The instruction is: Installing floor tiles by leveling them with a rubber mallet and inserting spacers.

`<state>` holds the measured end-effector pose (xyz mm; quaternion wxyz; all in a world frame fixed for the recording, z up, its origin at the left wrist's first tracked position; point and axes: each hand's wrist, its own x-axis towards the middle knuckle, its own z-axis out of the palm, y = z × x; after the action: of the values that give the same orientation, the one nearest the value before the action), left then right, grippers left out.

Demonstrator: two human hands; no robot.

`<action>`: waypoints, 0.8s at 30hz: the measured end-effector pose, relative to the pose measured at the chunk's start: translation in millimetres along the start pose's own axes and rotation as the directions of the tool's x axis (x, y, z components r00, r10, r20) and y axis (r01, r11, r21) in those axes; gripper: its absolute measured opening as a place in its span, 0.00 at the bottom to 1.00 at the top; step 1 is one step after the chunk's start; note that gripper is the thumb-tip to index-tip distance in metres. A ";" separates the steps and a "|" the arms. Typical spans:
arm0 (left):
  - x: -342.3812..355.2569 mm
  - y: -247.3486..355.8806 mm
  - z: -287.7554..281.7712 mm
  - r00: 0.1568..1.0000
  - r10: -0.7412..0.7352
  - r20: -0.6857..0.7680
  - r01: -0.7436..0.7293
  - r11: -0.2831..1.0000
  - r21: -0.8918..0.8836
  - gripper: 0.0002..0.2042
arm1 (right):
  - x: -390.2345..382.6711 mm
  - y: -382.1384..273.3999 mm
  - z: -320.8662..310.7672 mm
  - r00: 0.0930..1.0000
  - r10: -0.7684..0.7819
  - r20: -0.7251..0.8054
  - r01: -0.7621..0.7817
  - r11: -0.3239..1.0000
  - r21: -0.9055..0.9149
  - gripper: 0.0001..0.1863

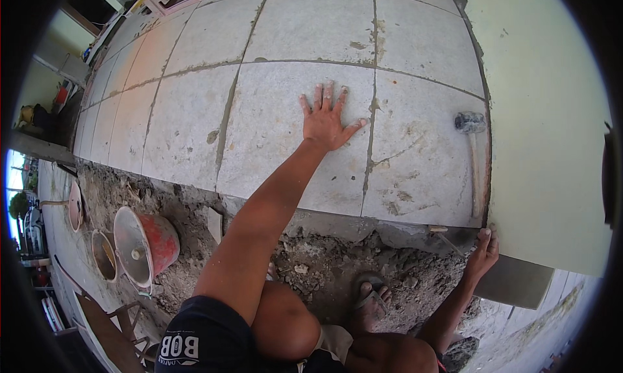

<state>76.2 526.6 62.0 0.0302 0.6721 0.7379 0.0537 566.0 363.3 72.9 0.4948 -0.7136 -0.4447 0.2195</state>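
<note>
My left hand lies flat with its fingers spread on a large pale floor tile; its fingertips are dusted with grey. At the corner of the floor and the wall, my right hand has its fingers curled up by the tile edge. Whatever they grip, if anything, is hidden. Just left of that hand, a small tool with a light handle and a thin blade lies over the grey mortar edge. Beyond it a mallet with a dark head and a pale handle rests on the tiles along the wall.
A pale wall rises on the right. Below the tiled edge is rough, broken ground, where my sandalled foot stands. To the left are a red bucket, a smaller container and a tile shard. A pink stool stands far left.
</note>
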 end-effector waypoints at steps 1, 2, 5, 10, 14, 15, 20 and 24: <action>0.8 1.3 0.1 1.000 0.015 -0.002 -0.016 1.000 -0.012 0.51 | -3.7 6.4 1.4 0.999 0.002 -0.036 0.000 0.998 0.064 0.22; 0.1 0.1 0.4 1.000 0.011 -0.005 -0.011 1.000 -0.006 0.51 | -8.4 7.1 2.4 0.999 0.002 -0.047 0.001 0.998 0.057 0.22; -0.4 1.6 2.4 1.000 -0.005 -0.020 0.005 1.000 0.003 0.52 | -18.1 8.7 -3.6 1.000 0.031 0.006 -0.031 0.999 0.023 0.22; 2.6 -2.4 5.7 1.000 0.003 -0.016 -0.003 1.000 0.002 0.52 | -35.1 20.6 -5.2 0.997 0.077 0.015 -0.078 0.997 0.005 0.22; 5.4 -2.9 2.5 1.000 0.007 -0.021 -0.007 1.000 0.004 0.52 | -50.9 20.3 -4.2 0.997 0.070 0.013 -0.070 0.997 -0.046 0.22; 6.5 -1.9 3.6 0.999 0.006 -0.036 -0.006 1.000 0.002 0.52 | -53.3 27.0 -6.2 1.000 0.013 0.024 -0.011 0.996 -0.090 0.21; 6.2 -2.7 9.1 0.999 0.012 -0.039 -0.011 1.000 0.019 0.53 | -78.6 50.3 -2.8 0.999 -0.046 -0.002 0.045 0.994 -0.095 0.16; 7.1 -3.4 9.1 1.000 0.020 -0.016 -0.019 0.999 0.036 0.54 | -92.0 43.4 -2.5 0.997 0.051 0.063 -0.048 0.998 -0.049 0.14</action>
<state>73.2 533.7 52.8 0.0116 0.6793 0.7323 0.0465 539.2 278.7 23.1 0.4574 -0.7285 -0.4477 0.2441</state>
